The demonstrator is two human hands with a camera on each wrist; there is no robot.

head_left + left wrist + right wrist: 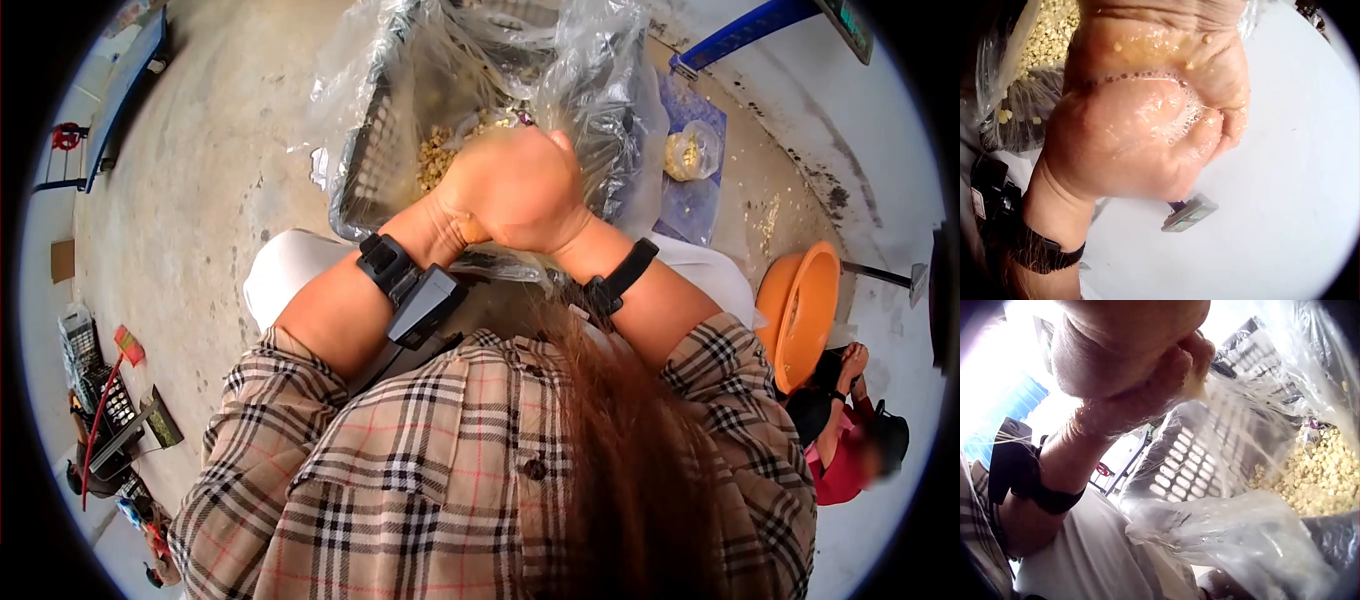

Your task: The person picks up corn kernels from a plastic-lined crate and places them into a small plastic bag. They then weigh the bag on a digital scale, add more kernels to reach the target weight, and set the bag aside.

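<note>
Both hands locked together, left hand [1129, 394] and right hand [1122, 137] clenched palm to palm, wet, with foam along the seam and kernel bits stuck to the skin. Can't tell whether anything is gripped inside; it's hidden. The clasp sits directly above the kernels [437, 160], which lie piled in the black basket [365, 170] lined with a clear plastic bag [600, 90], on the concrete floor in front of the knees. Small bag of kernels [690, 152] just right of the basket. Orange basin [800, 310] further right, beside a second person [850, 440].
</note>
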